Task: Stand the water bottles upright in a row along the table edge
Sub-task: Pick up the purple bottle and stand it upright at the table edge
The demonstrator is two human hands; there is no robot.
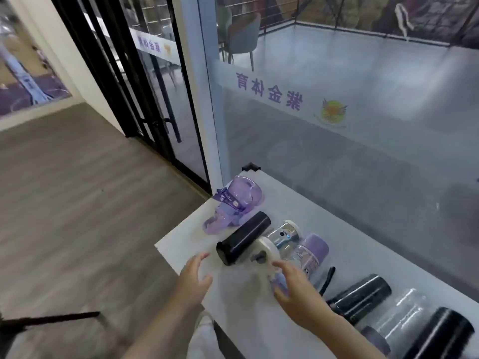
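Several water bottles lie on their sides on a white table point(181, 252). A purple translucent bottle point(233, 203) lies at the far left corner. Beside it is a black bottle point(243, 237), then a clear bottle with a white lid point(269, 252), then a purple-capped clear bottle point(311, 252). Further right lie another black bottle point(363, 296), a clear one point(399, 317) and a black one point(440, 335). My left hand point(193, 278) hovers open just in front of the black bottle. My right hand point(295, 288) is open, its fingers touching the white-lidded bottle near its lid.
A glass wall point(337, 112) with purple lettering stands right behind the table. A black-framed glass door point(145, 99) is to the left. Grey wood floor point(64, 203) lies left of the table edge. A black strap point(328, 278) lies between the bottles.
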